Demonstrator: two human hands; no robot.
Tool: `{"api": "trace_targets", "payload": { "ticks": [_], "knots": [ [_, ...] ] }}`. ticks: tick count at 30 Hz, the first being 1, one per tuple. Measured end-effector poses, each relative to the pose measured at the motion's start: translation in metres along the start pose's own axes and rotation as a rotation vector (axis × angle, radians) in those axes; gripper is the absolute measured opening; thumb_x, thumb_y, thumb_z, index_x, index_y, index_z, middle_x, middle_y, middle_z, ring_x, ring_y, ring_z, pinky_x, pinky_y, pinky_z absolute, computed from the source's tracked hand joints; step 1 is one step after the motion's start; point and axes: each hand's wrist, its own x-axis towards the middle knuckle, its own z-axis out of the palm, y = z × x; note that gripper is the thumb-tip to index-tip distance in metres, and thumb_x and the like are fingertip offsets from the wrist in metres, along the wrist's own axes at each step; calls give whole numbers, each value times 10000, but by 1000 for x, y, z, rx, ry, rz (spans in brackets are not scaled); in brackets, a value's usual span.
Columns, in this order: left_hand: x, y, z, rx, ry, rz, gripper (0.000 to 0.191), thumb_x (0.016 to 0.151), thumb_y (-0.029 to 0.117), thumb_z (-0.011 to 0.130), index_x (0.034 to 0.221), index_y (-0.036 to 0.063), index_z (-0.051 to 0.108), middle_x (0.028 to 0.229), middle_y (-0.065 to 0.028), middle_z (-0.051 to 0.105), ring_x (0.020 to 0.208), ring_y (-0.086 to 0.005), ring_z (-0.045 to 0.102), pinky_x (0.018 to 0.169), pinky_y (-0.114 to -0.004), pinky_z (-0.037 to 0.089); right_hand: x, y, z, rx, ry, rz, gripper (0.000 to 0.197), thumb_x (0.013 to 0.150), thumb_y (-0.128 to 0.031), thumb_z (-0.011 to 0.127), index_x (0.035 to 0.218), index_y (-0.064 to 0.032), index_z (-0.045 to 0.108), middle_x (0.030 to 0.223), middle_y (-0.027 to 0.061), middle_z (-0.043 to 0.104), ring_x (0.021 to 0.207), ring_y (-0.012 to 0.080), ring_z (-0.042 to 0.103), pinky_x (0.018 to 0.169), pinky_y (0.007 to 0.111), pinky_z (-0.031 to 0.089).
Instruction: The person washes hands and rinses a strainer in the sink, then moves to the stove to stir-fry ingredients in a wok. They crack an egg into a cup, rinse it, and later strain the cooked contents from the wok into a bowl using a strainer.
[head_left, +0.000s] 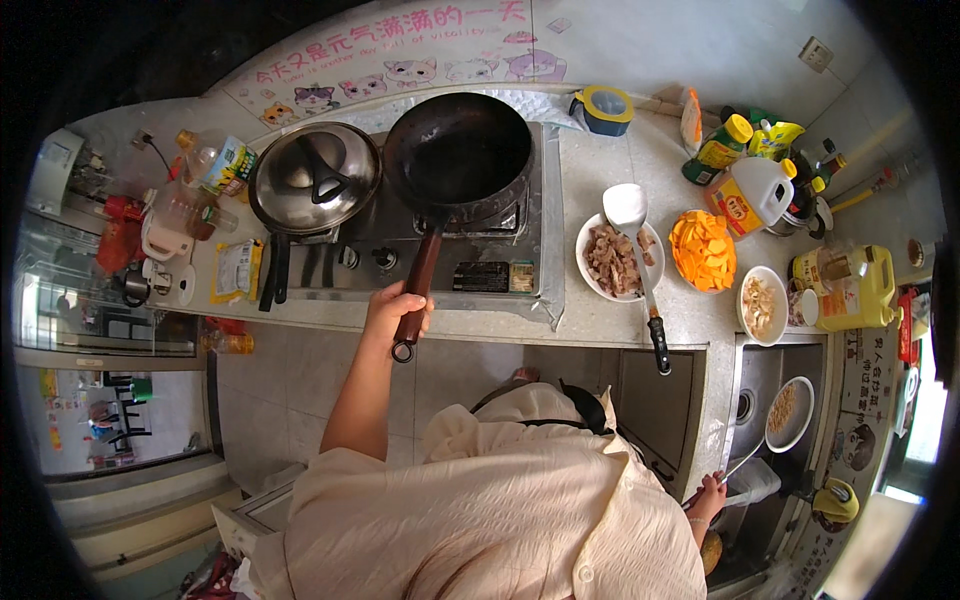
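My left hand (394, 309) grips the wooden handle (422, 289) of a dark wok (459, 154), tilted over the right burner of the gas stove (442, 262). The wok's inside looks bare. Down at the right, my right hand (709, 496) holds a long-handled utensil (745, 460) over the sink (739, 431). Its thin shaft reaches the rim of a white round vessel (790, 415) with brown bits in it; I cannot tell whether the two are one piece. A metal spatula (636, 225) lies across a plate of sliced raw meat (609, 255), its black handle jutting past the counter edge.
A lidded pan (315, 180) sits on the left burner. Right of the meat are sliced orange vegetables (703, 251) and a white bowl (763, 306) of pale pieces. Oil jugs (750, 195) and bottles crowd the corner. Plastic bottles (221, 161) stand at the left.
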Motion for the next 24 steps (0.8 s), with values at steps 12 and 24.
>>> {"api": "trace_targets", "payload": {
  "ticks": [12, 24],
  "knots": [
    [13, 1, -33, 268, -117, -137, 209, 878, 164, 539, 1003, -4, 526, 811, -109, 627, 536, -171, 571, 441, -289, 445, 10, 2, 17, 126, 90, -163, 303, 756, -22, 577, 1058, -28, 555, 868, 11, 549, 757, 111, 531, 673, 240, 448],
    [59, 41, 126, 985, 18, 699, 385, 867, 140, 599, 1217, 11, 505, 1103, -130, 576, 903, -169, 574, 808, -275, 452, -22, 24, -39, -249, 189, -275, 267, 622, -80, 622, 873, 7, 603, 1111, 147, 544, 869, 265, 569, 760, 333, 462]
  ]
}}
